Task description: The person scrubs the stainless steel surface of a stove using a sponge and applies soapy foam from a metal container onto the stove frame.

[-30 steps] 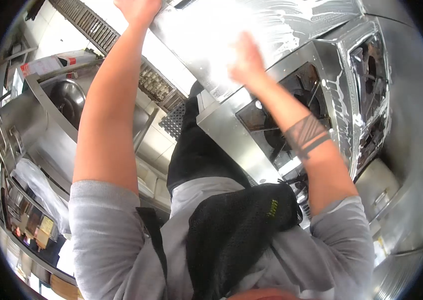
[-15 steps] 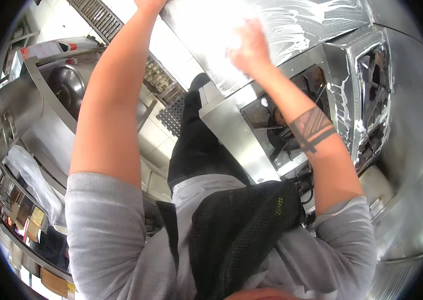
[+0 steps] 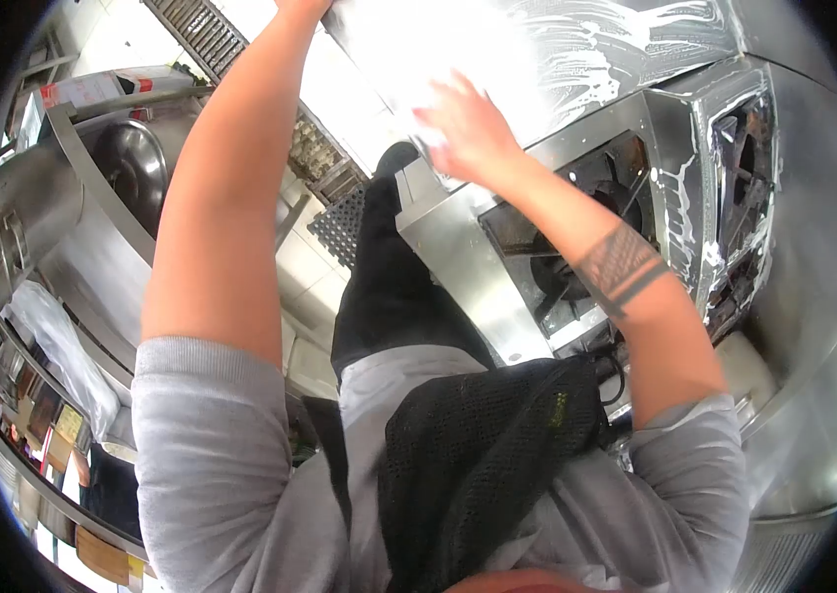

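My right hand [image 3: 473, 133] is over the near edge of a soapy steel surface [image 3: 626, 49]. Its fingers curl around something pale, washed out by strong glare, so I cannot make out what it is. White foam lies in streaks across the steel to the right of the hand. At the top edge of the view, only part of my left hand [image 3: 306, 6] shows, by the far left corner of that surface; its fingers are cut off. Below my right forearm is a gas burner [image 3: 557, 262] in a steel stove top.
More burner grates [image 3: 740, 163] with foam around them stand at the right, before a steel wall [image 3: 819, 198]. A steel bowl [image 3: 130, 168] sits in the counter at left. Below are a floor drain grate [image 3: 196, 35] and black perforated mat [image 3: 334, 232]. A plastic bag [image 3: 62, 346] hangs lower left.
My right hand has moved down and left, towards the near edge of the soapy surface. My left hand stays at the top edge of the view.
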Available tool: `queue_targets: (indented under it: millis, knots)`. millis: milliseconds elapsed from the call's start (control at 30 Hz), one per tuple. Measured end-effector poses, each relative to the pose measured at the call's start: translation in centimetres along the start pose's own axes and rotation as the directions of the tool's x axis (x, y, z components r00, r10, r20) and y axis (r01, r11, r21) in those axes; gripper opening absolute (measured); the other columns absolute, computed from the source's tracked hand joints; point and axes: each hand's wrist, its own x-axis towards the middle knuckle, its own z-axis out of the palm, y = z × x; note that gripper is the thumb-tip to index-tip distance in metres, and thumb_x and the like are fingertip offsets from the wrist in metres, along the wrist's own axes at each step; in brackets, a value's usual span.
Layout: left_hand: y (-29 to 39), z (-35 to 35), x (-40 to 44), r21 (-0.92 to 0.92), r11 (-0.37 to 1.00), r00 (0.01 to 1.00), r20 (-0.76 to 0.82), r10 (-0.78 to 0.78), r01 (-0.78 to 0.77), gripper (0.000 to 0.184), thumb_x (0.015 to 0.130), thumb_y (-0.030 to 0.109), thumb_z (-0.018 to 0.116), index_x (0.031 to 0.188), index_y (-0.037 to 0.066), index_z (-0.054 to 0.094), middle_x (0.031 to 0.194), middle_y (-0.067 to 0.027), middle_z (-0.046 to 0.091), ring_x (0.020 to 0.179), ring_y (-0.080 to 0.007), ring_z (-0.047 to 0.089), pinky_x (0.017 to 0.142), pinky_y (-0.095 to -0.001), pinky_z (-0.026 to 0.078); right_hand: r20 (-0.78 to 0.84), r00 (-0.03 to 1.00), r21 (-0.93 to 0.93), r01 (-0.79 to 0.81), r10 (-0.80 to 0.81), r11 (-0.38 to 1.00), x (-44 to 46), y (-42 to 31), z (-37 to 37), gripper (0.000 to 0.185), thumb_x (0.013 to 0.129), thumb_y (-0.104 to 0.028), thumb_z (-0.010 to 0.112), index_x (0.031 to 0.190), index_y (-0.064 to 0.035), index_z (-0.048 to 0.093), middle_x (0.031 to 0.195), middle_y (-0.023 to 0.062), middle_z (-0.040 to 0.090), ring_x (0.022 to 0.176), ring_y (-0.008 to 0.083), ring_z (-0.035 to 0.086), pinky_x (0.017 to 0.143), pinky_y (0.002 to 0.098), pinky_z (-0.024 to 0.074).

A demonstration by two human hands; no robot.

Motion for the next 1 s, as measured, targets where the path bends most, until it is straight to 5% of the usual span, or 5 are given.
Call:
queue_targets:
  millis: [300,567,633,833,1000]
  knots:
    - [0.3,-0.8,-0.6,-0.02,1.0,0.999,0.04,0.0,0.001,0.042,0.102,0.036,0.051,0.105,-0.001,0.069,0.108,-0.0255,0.066,0.109,-0.044,0.059,0.099,-0.0516,0.042,-0.337,0.713,-0.232,-0.696,0.615,0.68,0.0,18.4,-9.6,0.047,0.089,-0.028,0.063,0.124,0.0042,0.06,0.134,0.0296,0.056,0.124,0.043,0.056,0.106,0.0486,0.0454]
    - [-1.8,1.2,0.6,0.152,0.977,0.986,-0.048,0.158,-0.149,0.041,0.098,0.046,0.056,0.099,0.009,0.075,0.095,-0.0179,0.068,0.097,-0.0406,0.062,0.088,-0.0555,0.045,-0.045,0.987,-0.108,-0.156,0.152,0.982,1.1,1.5,-1.9,0.08,0.079,-0.025,0.066,0.15,0.0016,0.041,0.158,0.0355,0.029,0.148,0.0499,0.029,0.121,0.0569,0.0286]
    - [-1.4,0.7,0.3,0.15,0.978,0.986,-0.052,0.156,-0.146,0.04,0.099,0.045,0.057,0.1,0.009,0.075,0.095,-0.0179,0.067,0.097,-0.0404,0.061,0.087,-0.0552,0.045,-0.075,0.696,0.049,-0.713,0.715,0.699,-0.2,5.7,-2.6,0.075,0.081,-0.023,0.068,0.147,0.0027,0.043,0.157,0.0278,0.036,0.143,0.0479,0.036,0.118,0.0564,0.0337]
    - [-1.1,0.3,0.6,0.149,0.981,0.992,0.009,0.128,-0.128,0.041,0.101,0.045,0.055,0.104,0.008,0.073,0.1,-0.0141,0.066,0.102,-0.0366,0.06,0.089,-0.052,0.041,-0.568,-0.017,0.151,-0.985,0.823,0.084,1.0,28.1,-15.5,0.063,0.088,-0.034,0.062,0.138,0.0021,0.05,0.152,0.0297,0.04,0.139,0.0462,0.041,0.116,0.0517,0.0361]
    - [-1.4,1.0,0.7,0.138,0.981,0.991,0.009,0.135,-0.135,0.035,0.101,0.041,0.057,0.098,0.008,0.071,0.094,-0.0107,0.064,0.095,-0.0338,0.058,0.084,-0.0505,0.04,-0.565,-0.156,0.173,-0.983,0.81,-0.069,2.9,37.6,-21.1,0.062,0.089,-0.035,0.058,0.139,0.001,0.051,0.15,0.0269,0.043,0.139,0.0446,0.041,0.115,0.0508,0.0369]
